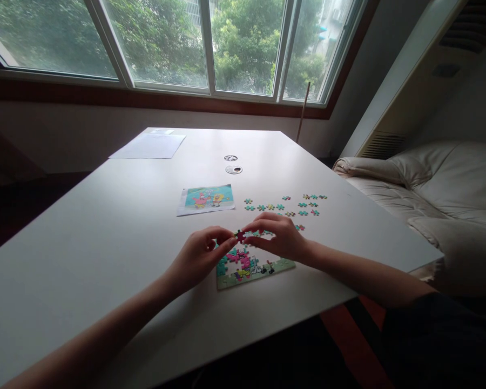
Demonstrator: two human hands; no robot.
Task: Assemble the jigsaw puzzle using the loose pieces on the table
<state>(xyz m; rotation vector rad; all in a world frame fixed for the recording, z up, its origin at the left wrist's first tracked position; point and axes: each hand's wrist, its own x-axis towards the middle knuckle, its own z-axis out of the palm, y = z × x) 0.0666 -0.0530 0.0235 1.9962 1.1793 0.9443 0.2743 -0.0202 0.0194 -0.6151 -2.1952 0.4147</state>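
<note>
The largest element is the counter (85,237), a smooth, pale slab with straight edges and a soft sheen. Beyond it stands a window (247,48) of flat glass panes in slim frames, with leafy foliage outside. At right is a sofa (453,178), its pale upholstery padded and creased. A thin rectangular paper sheet (148,147) lies flat near the far left corner of the counter. Nearer, a partly filled jigsaw (246,263) shows a green border and interlocked pink and teal pieces, with pale areas between. Beyond the jigsaw lies a picture sheet (208,198) printed with cartoon figures on turquoise. The left hand (198,251), bare, has its grip closed by thumb and forefinger on a small piece. The right hand (277,235) arches over the jigsaw, its fingertips at the opposite edge of that piece; whether its grip pinches it cannot be told. Two round insets (234,169) mark the counter farther off. Loose pieces (270,207), knobbed and multicoloured, lie scattered beyond the right hand. Smallest is the dark, knobbed held piece (240,236), between both hands, above the jigsaw.
</note>
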